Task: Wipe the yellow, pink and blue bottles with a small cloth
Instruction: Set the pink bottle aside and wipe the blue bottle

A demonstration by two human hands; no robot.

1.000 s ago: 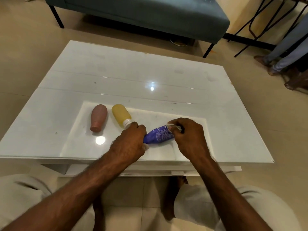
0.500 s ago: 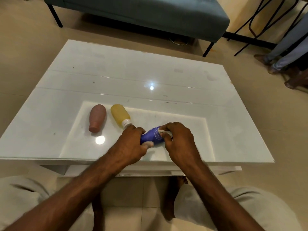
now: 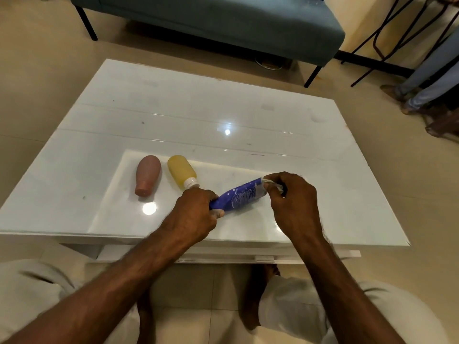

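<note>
Since half a second ago, the right hand point(image 3: 293, 202) has slid its small cloth point(image 3: 272, 185) up to the blue bottle point(image 3: 239, 197)'s far end, centre frame. Left hand point(image 3: 196, 214) clamps the cap end. Steady pressure and rotating the bottle would likely clean every side.

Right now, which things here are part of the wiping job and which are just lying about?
Job: blue bottle, held in the left hand; cloth in the right hand; yellow bottle; pink bottle.
Lying about: sofa; stool legs; the table only bears the bottles.
</note>
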